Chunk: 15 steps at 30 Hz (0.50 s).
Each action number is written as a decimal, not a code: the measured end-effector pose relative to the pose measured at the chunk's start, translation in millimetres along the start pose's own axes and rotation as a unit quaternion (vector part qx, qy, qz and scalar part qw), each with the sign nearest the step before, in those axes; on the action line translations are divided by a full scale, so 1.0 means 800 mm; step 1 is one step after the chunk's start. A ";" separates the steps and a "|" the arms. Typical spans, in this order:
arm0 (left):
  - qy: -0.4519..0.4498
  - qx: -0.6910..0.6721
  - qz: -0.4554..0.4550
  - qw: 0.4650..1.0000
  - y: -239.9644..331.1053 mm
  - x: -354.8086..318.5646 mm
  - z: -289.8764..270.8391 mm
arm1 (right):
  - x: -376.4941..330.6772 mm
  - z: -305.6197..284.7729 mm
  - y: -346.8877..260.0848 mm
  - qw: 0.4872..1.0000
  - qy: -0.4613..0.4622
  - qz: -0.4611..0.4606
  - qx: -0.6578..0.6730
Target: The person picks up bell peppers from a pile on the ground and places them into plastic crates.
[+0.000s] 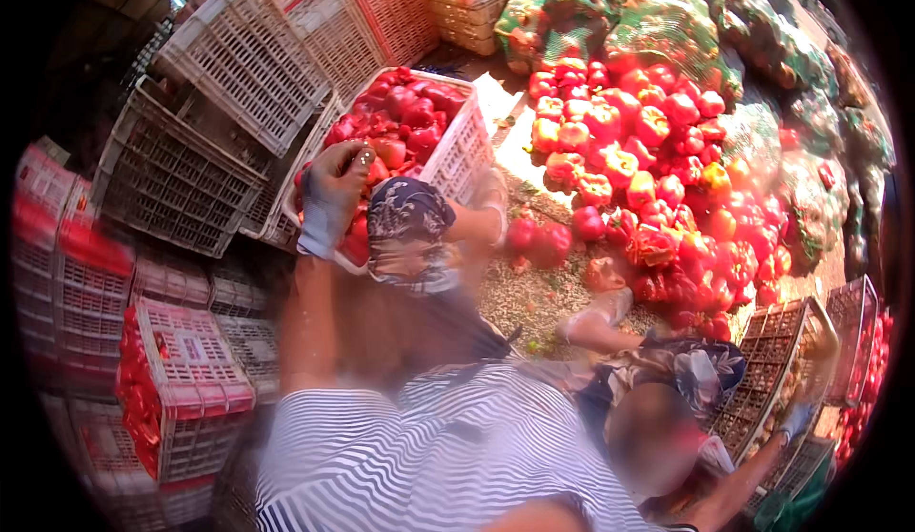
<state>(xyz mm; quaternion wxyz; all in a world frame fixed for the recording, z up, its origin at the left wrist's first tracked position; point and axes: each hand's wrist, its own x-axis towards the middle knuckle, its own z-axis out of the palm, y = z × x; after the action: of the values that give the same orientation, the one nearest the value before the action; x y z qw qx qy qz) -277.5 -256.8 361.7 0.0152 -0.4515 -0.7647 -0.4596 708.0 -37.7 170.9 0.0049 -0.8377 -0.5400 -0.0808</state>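
My left hand (329, 192), in a pale glove with bare fingertips, is raised over the near left part of a crate (456, 162) of red bell peppers (405, 112). Its fingers are curled closed, with a small dark thing at their tips too small to name. Far out on the right, my right hand (813, 365), also gloved, is over a brown slatted crate (770, 341). Motion blur hides how its fingers are placed. Between my legs and beyond lies a large heap of red bell peppers (658, 179).
Stacked plastic crates (243, 60) lean at the left, and a red-and-white crate (191, 356) holds more peppers. Green mesh sacks (667, 22) line the back right. Pale seeds (524, 303) litter the floor beside my feet. Another crate (848, 337) stands at the far right.
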 end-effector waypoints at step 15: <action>-0.135 0.477 -0.096 0.863 -0.220 -0.032 0.015 | -0.269 -0.299 -0.781 0.699 -0.024 -0.612 0.369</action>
<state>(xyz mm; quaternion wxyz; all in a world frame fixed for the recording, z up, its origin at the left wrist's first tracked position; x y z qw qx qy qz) -381.6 -295.0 222.1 0.0809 -0.3708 -0.9248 0.0279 24.3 4.8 327.5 0.2504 -0.2555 -0.9200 0.1601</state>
